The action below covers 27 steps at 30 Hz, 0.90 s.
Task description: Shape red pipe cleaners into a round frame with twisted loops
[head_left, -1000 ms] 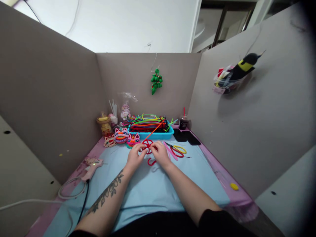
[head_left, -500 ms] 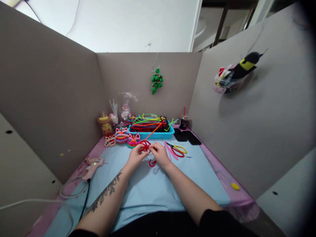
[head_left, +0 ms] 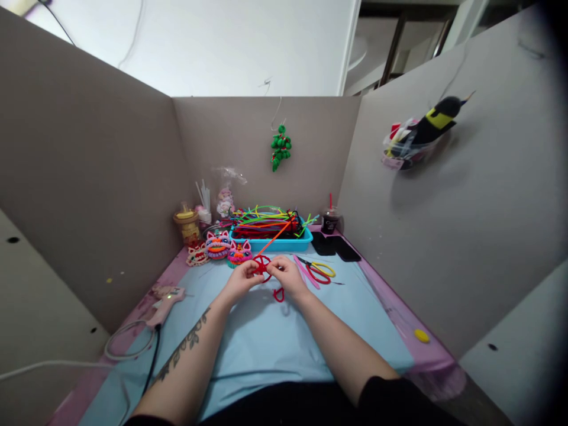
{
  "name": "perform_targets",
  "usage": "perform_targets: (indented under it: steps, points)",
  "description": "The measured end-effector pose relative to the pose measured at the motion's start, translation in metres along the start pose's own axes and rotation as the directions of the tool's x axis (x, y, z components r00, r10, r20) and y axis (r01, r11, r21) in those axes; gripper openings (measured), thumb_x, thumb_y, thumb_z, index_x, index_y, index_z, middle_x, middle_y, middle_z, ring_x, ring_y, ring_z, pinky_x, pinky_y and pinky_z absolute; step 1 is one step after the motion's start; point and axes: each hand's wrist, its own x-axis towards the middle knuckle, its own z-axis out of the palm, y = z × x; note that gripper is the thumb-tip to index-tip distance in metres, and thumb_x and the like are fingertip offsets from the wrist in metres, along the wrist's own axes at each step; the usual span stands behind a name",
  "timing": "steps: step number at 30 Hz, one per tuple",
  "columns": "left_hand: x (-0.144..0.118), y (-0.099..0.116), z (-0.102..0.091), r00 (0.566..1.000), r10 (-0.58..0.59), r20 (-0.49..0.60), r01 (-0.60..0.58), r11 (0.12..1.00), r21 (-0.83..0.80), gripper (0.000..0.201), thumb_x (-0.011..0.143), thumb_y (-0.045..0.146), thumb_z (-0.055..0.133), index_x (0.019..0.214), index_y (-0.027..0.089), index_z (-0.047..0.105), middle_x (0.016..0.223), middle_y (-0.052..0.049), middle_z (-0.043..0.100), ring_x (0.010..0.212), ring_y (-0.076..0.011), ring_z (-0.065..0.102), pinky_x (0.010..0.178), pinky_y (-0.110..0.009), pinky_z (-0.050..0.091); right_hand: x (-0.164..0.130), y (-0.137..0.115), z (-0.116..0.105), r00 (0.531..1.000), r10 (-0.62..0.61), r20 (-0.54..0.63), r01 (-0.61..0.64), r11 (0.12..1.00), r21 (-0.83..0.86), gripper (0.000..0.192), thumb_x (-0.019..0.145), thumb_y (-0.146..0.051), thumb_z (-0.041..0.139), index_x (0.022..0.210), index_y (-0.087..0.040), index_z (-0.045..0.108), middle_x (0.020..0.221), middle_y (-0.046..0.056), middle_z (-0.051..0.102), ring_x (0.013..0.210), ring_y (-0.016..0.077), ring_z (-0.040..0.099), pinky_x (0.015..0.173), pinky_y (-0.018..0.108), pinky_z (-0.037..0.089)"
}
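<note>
A red pipe-cleaner wheel point(head_left: 262, 264), a ring with spokes, is held just above the counter point(head_left: 266, 337), in front of the blue tray point(head_left: 271, 241). The left hand point(head_left: 239, 281) pinches its left edge and the right hand point(head_left: 290, 278) pinches its right edge, fingers pressed on the red wire. A loose red tail curls down below the wheel by the right hand, and an orange strand point(head_left: 276, 235) runs from the wheel back toward the tray. The tray is heaped with pipe cleaners point(head_left: 266, 218) in green, yellow, red and orange. Left of the tray stand small fuzzy figures point(head_left: 218, 244) and a yellow jar point(head_left: 188, 223); its contents are too small to tell. Right of the tray lie scissors point(head_left: 320, 271) and a dark cup point(head_left: 330, 220). The hands hide how the wire ends join.
</note>
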Motion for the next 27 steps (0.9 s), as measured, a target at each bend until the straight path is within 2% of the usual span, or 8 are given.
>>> perform_targets:
  steps: [4,9,12,16,21,27]
  points:
    - [0.002,-0.002,0.000,0.999,0.017,-0.027,-0.017,1.000,0.014,0.035,0.060,0.036,0.072,0.076,0.016,0.049,0.068,0.002,0.055,0.060,-0.0094,0.051,0.057,-0.022,0.038,0.000,0.004,0.002,0.999,0.026,-0.037,-0.026,1.000,-0.001,0.010,0.070,-0.027,0.062,0.066,-0.018,0.063,0.073,0.002,0.058,0.071,0.0146,0.053,0.069,0.026,0.042]
    - [0.002,-0.002,0.000,0.997,0.060,-0.045,-0.056,0.994,0.092,0.030,0.067,0.040,0.066,0.072,0.014,0.050,0.062,0.003,0.050,0.055,-0.0077,0.044,0.054,-0.020,0.033,-0.002,0.009,0.004,0.998,0.066,0.000,-0.066,0.997,0.030,0.015,0.075,-0.030,0.056,0.073,-0.017,0.063,0.069,0.001,0.060,0.067,0.0144,0.054,0.064,0.026,0.043]
    - [0.002,0.000,0.000,0.997,0.066,-0.049,-0.059,0.989,0.134,0.031,0.069,0.043,0.063,0.069,0.014,0.050,0.059,0.004,0.046,0.053,-0.0071,0.040,0.052,-0.020,0.030,-0.003,0.006,0.004,1.000,0.000,0.000,0.000,1.000,-0.029,0.014,0.076,-0.027,0.055,0.075,-0.018,0.065,0.074,0.003,0.061,0.072,0.0157,0.055,0.069,0.027,0.044]
    - [0.000,0.004,0.000,0.998,0.044,-0.055,-0.035,0.988,0.148,0.033,0.069,0.045,0.061,0.067,0.014,0.050,0.056,0.005,0.043,0.051,-0.0061,0.035,0.048,-0.020,0.027,-0.004,0.000,0.002,0.990,-0.117,0.076,0.126,0.983,-0.134,0.014,0.079,-0.022,0.052,0.076,-0.020,0.065,0.074,0.003,0.060,0.076,0.0161,0.055,0.071,0.028,0.044]
    - [-0.001,0.008,0.000,0.998,-0.005,-0.062,0.014,0.989,0.147,0.035,0.067,0.047,0.062,0.065,0.015,0.048,0.052,0.006,0.041,0.046,-0.0052,0.032,0.044,-0.019,0.023,-0.004,-0.001,0.000,0.984,-0.161,0.080,0.175,0.964,-0.201,0.014,0.080,-0.020,0.051,0.077,-0.020,0.065,0.073,0.003,0.059,0.076,0.0163,0.054,0.071,0.028,0.043]
    - [-0.001,0.000,-0.003,0.996,-0.064,-0.065,0.071,0.992,0.106,0.032,0.070,0.047,0.057,0.071,0.016,0.052,0.052,0.004,0.048,0.041,-0.0055,0.036,0.040,-0.018,0.024,-0.005,-0.002,0.000,0.975,-0.204,0.084,0.220,0.937,-0.271,0.009,0.078,-0.022,0.056,0.080,-0.021,0.065,0.074,0.003,0.059,0.077,0.0171,0.054,0.072,0.029,0.043]
